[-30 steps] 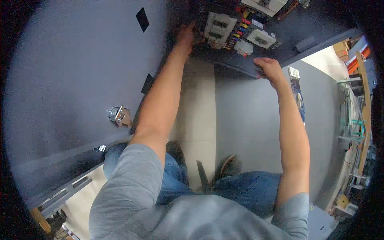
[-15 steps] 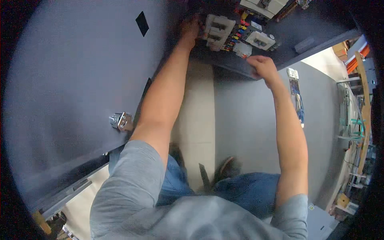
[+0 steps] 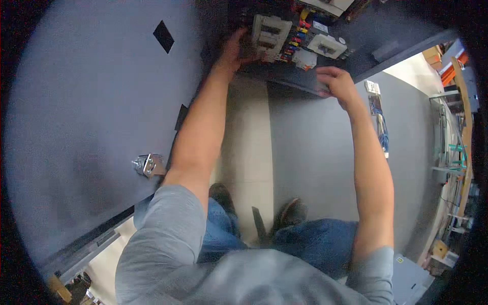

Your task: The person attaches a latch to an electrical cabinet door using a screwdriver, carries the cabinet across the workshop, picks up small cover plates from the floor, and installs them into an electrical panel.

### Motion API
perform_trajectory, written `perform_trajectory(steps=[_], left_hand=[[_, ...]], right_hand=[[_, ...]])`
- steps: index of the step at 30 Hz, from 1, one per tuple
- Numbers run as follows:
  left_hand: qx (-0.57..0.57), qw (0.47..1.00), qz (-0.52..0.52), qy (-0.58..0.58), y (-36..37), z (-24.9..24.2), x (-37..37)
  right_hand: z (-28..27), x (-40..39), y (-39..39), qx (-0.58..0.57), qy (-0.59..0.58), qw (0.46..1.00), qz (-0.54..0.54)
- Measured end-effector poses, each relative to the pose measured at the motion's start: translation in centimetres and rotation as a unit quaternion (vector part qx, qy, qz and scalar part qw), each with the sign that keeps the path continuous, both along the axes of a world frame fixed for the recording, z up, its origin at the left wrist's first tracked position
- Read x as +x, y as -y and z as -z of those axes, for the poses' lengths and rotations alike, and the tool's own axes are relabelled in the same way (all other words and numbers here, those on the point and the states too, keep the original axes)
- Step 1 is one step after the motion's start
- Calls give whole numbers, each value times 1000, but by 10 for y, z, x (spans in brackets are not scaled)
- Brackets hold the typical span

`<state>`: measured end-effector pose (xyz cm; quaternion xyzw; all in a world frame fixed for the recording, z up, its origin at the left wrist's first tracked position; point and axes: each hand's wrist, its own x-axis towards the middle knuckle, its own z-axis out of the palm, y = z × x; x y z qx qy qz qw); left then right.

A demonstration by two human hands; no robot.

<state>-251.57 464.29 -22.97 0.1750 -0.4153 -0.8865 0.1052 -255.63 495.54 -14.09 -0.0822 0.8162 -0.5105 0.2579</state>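
Note:
My left hand (image 3: 233, 53) is at the left side of a pale, two-windowed electrical device (image 3: 272, 36) inside the dark cabinet. Its fingers and thumb are apart, partly lost in shadow, and I see nothing held. Below and right of a small white block with orange parts (image 3: 305, 59), my right hand (image 3: 336, 85) hangs in the air. Its fingers are bent, with a gap to the thumb and no object visible between them. A white framed device (image 3: 327, 46) sits above that hand. Coloured terminal blocks (image 3: 296, 40) run between the devices.
A grey cabinet door (image 3: 91, 112) with a metal latch (image 3: 149, 165) stands on my left. On the right, a grey panel (image 3: 315, 152) carries a bundle of blue wires (image 3: 382, 134). Shelving with a wooden edge (image 3: 463, 132) lies beyond it.
My left hand has shifted slightly down and left, its fingers now spread more visibly. My right hand has loosened from a tighter, closed shape. The view has shifted a little.

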Motion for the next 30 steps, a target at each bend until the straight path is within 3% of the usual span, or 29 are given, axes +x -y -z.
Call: perform_trajectory(steps=[1, 4, 7, 13, 22, 25, 30], left_hand=[[99, 992, 73, 9, 5, -4, 7], [129, 964, 228, -54, -2, -15, 18], [52, 959, 267, -77, -41, -65, 27], [40, 965, 231, -115, -109, -84, 7], [-36, 978, 196, -59, -154, -105, 17], [58, 977, 203, -32, -144, -111, 18], [72, 974, 210, -44, -129, -123, 30]], right_hand=[[-5, 2, 1, -9, -4, 1000, 6], [-17, 1, 1, -44, 33, 998, -17], [-27, -2, 4, 4, -19, 999, -46], [-46, 8, -11, -5, 1, 998, -57], [-77, 27, -10, 41, -75, 994, -66], [-83, 29, -11, 22, -63, 996, -59], [-92, 25, -13, -1, -68, 997, -34]])
